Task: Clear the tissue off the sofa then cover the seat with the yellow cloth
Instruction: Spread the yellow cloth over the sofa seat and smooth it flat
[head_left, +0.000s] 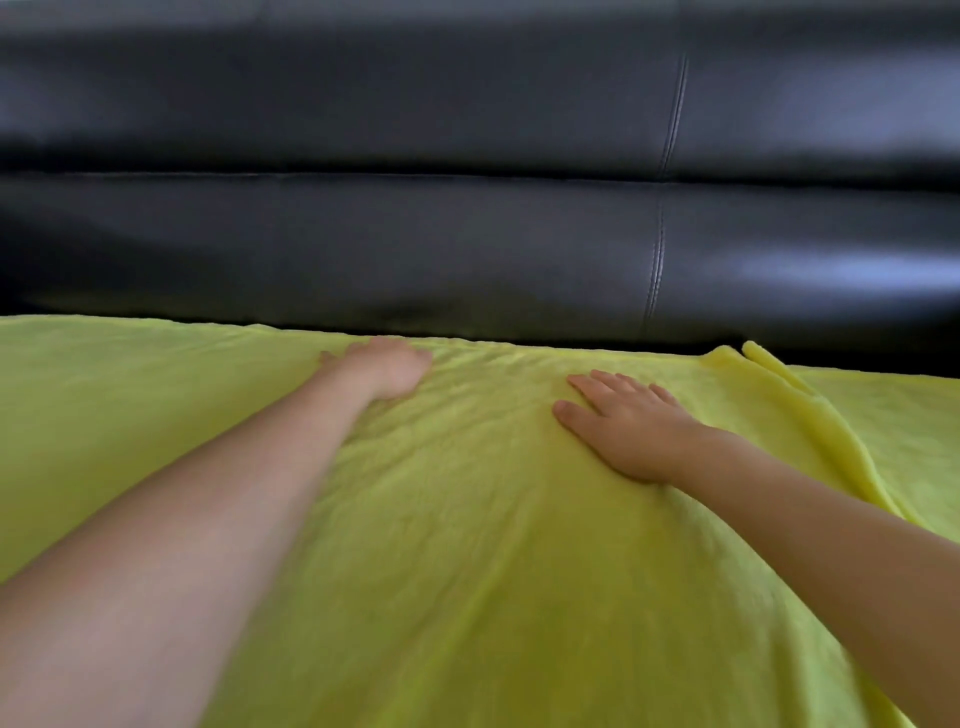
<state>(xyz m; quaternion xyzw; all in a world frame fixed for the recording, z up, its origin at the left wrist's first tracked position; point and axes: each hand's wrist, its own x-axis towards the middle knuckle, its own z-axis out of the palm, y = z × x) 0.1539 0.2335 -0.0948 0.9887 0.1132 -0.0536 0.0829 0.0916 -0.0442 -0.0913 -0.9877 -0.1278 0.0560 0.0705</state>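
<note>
On sofa (467, 249), yellow cloth (467, 519), hands flat

A: What is standing behind?
B: A black, glossy leather sofa backrest (415, 156) is filling the upper part. Two horizontal padded rolls are running across it.
A: And light?
B: Soft bluish light is reflecting at the right; a stitched vertical seam (660, 249) is showing.
</note>
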